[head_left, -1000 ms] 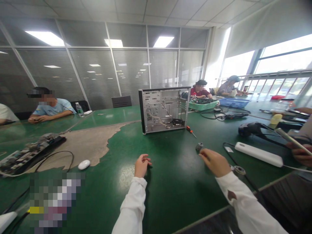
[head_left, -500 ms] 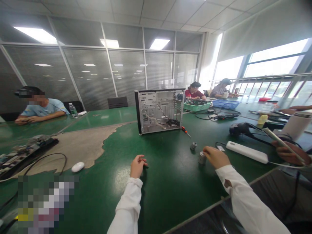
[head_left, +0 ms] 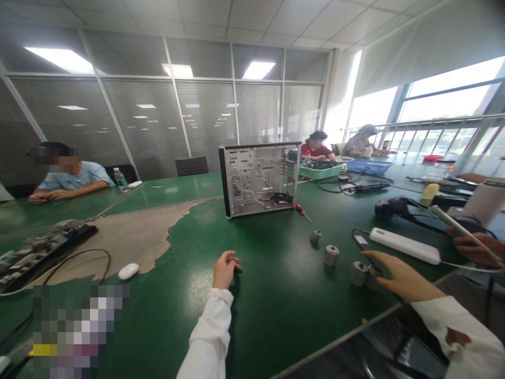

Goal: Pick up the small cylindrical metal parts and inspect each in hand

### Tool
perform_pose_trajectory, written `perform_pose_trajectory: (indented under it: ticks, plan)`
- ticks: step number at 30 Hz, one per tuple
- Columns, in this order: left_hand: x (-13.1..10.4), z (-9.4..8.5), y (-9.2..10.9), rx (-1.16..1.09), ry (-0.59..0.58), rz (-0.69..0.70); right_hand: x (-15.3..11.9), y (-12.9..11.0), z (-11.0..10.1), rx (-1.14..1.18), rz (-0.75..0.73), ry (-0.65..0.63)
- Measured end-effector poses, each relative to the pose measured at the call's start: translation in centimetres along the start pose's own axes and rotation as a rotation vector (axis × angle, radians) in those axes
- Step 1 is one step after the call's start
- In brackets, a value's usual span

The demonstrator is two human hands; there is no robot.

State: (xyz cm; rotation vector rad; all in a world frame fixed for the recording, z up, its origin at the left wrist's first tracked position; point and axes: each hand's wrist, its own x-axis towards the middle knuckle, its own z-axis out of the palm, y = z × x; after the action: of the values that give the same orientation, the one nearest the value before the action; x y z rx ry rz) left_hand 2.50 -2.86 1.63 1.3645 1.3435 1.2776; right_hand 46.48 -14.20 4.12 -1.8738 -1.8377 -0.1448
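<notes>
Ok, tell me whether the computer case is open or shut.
Open: the computer case shows its bare metal inside and loose wires.

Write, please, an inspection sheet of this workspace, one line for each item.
Surface: green table, covering torn around a tan patch.
Things in work: four metal cylinders near the right hand.
Clutter: screwdriver beside the open computer case; white power strip.
Hands: left hand holds nothing visible; right hand is spread by the rightmost cylinder, contact unclear.
Cables: black cable loops at left; white cord leaves the power strip.
Surroundings: other people sit around; windows at right.
</notes>
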Motion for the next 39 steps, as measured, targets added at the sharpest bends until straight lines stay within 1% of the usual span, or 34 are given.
perform_pose_trajectory:
  ticks: [2,3,5,9,15,19,21,23,25,27,29,31,33,36,37,39]
  plan:
    - [0.0,0.0,0.0,0.005,-0.003,0.0,-0.5,0.5,0.0,0.148,-0.016,-0.152]
    - [0.0,0.0,0.0,0.007,-0.005,0.0,-0.7,0.5,0.1,0.205,0.004,-0.207]
    - [0.0,0.0,-0.1,0.008,-0.005,0.0,-1.0,0.4,0.4,0.261,0.084,-0.244]
    - [0.0,0.0,-0.1,0.007,-0.004,-0.002,-1.6,-0.1,1.4,0.295,0.169,-0.195]
    - [0.0,0.0,-0.2,0.007,-0.002,-0.004,-2.3,0.1,2.0,0.269,0.195,-0.11]
    - [0.0,0.0,-0.2,0.006,-0.001,-0.008,-3.4,0.1,2.4,0.217,0.225,-0.069]
    - [0.0,0.0,-0.1,0.004,0.001,-0.008,-4.2,-0.5,2.6,0.211,0.223,-0.038]
    - [-0.1,0.0,-0.1,0.002,0.003,-0.008,-5.0,-1.7,2.6,0.237,0.197,-0.037]
    - [-0.1,0.0,0.0,-0.001,0.003,-0.008,-5.5,-3.7,2.5,0.283,0.156,-0.063]
    - [-0.2,0.0,0.1,-0.004,0.005,-0.008,-5.5,-6.3,2.5,0.334,0.116,-0.095]
    - [-0.2,0.0,0.1,-0.006,0.01,-0.009,-4.9,-9.5,2.9,0.405,0.058,-0.148]
    - [-0.2,0.0,0.1,-0.007,0.014,-0.01,-3.6,-13.2,3.8,0.512,-0.047,-0.236]
    - [-0.3,0.0,0.1,-0.011,0.017,-0.008,-1.6,-17.0,5.2,0.617,-0.177,-0.307]
    - [-0.3,-0.2,0.1,-0.017,0.024,0.001,1.7,-22.6,8.3,0.746,-0.348,-0.343]
    - [-0.4,-0.3,0.1,-0.017,0.029,0.005,2.8,-24.3,9.5,0.782,-0.383,-0.356]
    - [-0.4,-0.6,0.2,-0.012,0.051,0.017,4.5,-27.1,11.8,0.865,-0.396,-0.34]
